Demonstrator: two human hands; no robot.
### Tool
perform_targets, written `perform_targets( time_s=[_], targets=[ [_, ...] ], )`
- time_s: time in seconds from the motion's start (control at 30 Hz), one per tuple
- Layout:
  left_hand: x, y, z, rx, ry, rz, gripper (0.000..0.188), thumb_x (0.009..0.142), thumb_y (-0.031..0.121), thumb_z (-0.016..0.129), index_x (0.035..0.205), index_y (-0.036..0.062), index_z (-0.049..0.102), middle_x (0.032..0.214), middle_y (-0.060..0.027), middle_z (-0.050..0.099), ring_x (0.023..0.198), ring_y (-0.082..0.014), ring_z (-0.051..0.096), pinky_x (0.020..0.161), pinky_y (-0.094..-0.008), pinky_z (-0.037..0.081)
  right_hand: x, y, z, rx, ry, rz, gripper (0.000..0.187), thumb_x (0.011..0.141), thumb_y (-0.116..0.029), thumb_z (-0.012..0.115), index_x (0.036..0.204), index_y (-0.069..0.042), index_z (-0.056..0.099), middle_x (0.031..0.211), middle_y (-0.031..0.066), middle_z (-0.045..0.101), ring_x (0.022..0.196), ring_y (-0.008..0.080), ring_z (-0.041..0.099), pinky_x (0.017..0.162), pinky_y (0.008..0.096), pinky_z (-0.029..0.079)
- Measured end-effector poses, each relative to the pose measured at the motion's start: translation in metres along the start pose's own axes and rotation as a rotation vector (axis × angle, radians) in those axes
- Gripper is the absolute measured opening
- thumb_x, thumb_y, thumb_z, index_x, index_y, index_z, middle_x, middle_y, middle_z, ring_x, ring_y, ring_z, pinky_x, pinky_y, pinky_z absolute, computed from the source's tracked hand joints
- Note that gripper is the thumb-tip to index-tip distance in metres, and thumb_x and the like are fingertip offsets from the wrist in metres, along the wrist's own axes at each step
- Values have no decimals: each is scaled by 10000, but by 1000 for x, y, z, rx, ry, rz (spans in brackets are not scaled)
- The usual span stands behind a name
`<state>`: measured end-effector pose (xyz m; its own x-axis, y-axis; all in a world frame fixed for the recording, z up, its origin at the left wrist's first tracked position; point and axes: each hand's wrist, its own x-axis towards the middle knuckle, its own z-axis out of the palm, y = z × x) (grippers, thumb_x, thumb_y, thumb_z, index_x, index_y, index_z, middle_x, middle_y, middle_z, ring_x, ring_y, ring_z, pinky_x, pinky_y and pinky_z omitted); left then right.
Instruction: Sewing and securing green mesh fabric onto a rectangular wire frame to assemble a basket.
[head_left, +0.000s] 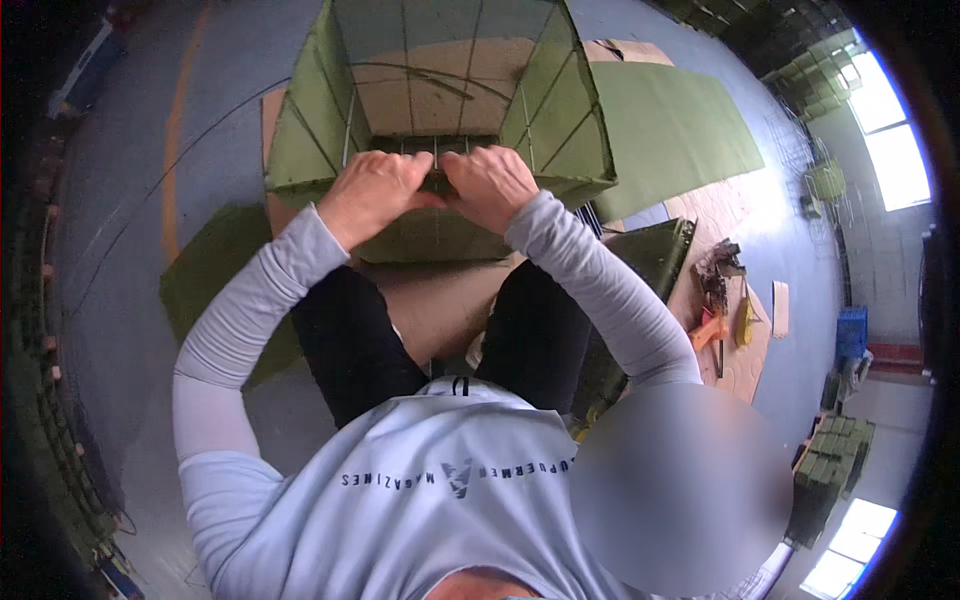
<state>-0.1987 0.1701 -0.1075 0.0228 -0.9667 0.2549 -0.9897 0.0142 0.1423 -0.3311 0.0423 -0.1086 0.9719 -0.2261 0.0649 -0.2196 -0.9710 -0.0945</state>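
A green box [560, 120] with thin metal wires along its walls stands in front of my knees. It looks like sheet material over a wire frame. At the middle of its near side my left hand [375, 190] is closed, fingers curled over and thumb pointing right. My right hand [488, 185] is closed just beside it, knuckles up. Both grip the box's near edge, where a wire runs between them. The fingertips are partly hidden, so I cannot see exactly how the edge and wire lie in them. A green flap [435, 240] hangs below my hands.
Cardboard [440, 310] covers the floor under the box. A green sheet [670, 130] lies at the right, a dark green piece [220, 260] at the left. Near my right arm are a dark green panel [655, 250], an orange-handled tool [712, 328] and a yellow-handled tool [745, 318].
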Motion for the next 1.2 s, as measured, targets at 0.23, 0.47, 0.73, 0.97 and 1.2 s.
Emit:
perform_targets(
  time_s=[0.23, 0.47, 0.73, 0.97, 1.2],
  targets=[
    [44, -30, 4, -624, -684, -51, 910, 843, 794, 187, 934, -33, 554, 679, -72, 476, 671, -192, 466, 704, -339, 440, 40, 33, -8, 412, -706, -127, 786, 724, -719, 608, 1002, 15, 661, 1123, 191, 622, 1123, 302, 550, 951, 396, 419],
    [34, -28, 9, -380, 352, -124, 615, 939, 550, 410, 1167, 11, 597, 1087, -136, 642, 1094, -290, 582, 981, -417, 418, 15, 79, -18, 789, 129, -42, 446, 970, -377, 463, 1112, 12, 630, 1083, 177, 662, 1052, 240, 623, 914, 337, 472],
    [-54, -17, -14, 132, 293, 55, 602, 931, 505, 421, 1200, -16, 561, 1173, -183, 602, 1120, -329, 566, 973, -449, 433, -135, 84, -51, 362, 512, 158, 276, 919, -101, 526, 1170, -1, 582, 1076, 142, 661, 994, 262, 646, 883, 374, 503],
    [-31, -24, -18, -54, -47, -184, 689, 881, 640, 411, 638, 1, 501, 512, -221, 473, 580, -415, 554, 579, -467, 448, -106, 84, -33, -16, 378, 25, 221, 889, -179, 581, 1028, -7, 581, 927, 149, 657, 881, 311, 636, 1006, 438, 410],
    [-4, -63, -11, -286, -428, -258, 840, 883, 714, 316, 601, -36, 570, 562, -227, 496, 629, -363, 590, 622, -422, 436, -73, 112, -43, 94, -232, 20, 474, 967, -419, 430, 1038, 0, 638, 759, 143, 667, 810, 266, 656, 1018, 435, 386]
  ],
)
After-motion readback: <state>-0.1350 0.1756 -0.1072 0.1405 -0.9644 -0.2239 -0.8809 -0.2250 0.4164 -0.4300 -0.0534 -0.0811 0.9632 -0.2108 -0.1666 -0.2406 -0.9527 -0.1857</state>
